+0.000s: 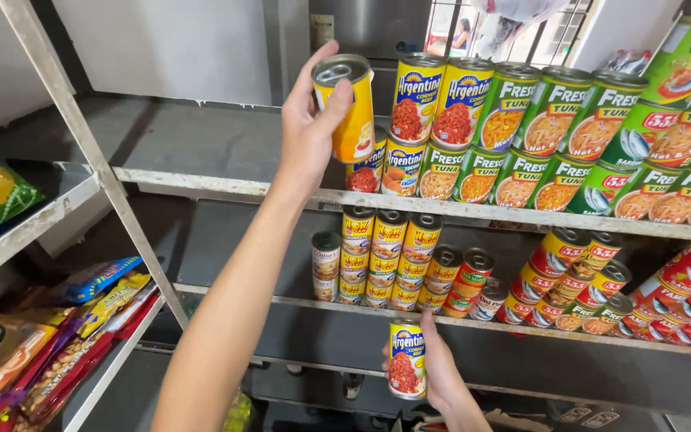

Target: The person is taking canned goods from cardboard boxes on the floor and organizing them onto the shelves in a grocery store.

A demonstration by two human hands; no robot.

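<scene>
our left hand [307, 128] gripped a yellow cylindrical tin can [347, 108], raised just left of the stacked yellow and green cans [473, 132] on the metal shelf [217, 182]. below that shelf, our right hand [440, 370] clasped a second yellow tin can [407, 359] upright.

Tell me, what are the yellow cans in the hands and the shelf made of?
Both yellow cans, upper and lower, look like metal: shiny silver lid rims, glossy printed sides. The shelf seems painted metal, its pale coat chipped and worn.
</scene>
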